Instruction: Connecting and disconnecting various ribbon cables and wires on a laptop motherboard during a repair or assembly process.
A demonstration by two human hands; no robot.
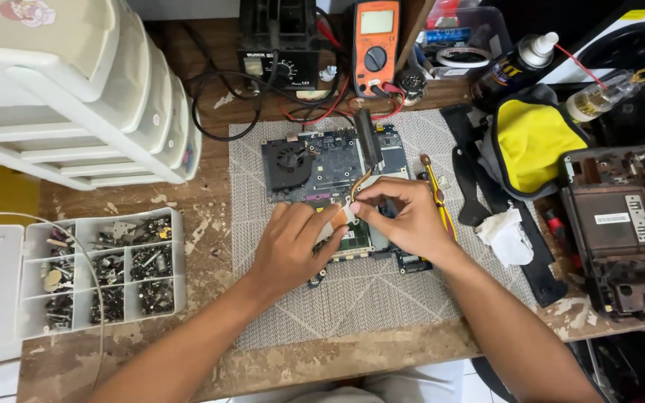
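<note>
Both forearms are reaching in from the tabletop's near edge, the left hand (293,242) pressing flat on the circuit board (322,168) at mid-tabletop while the right hand (404,216) is pinching the copper cooling pipe (363,179), which is risking a bend if pulled hard.

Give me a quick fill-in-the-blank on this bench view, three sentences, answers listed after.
1. Both hands, left and right, rest on the blue laptop circuit board, which lies on a grey woven ____.
2. The orange multimeter stands at the ____ edge of the bench.
3. The clear compartment box of small metal screws sits on the person's ____ side.

Missing words: mat; far; left
</note>
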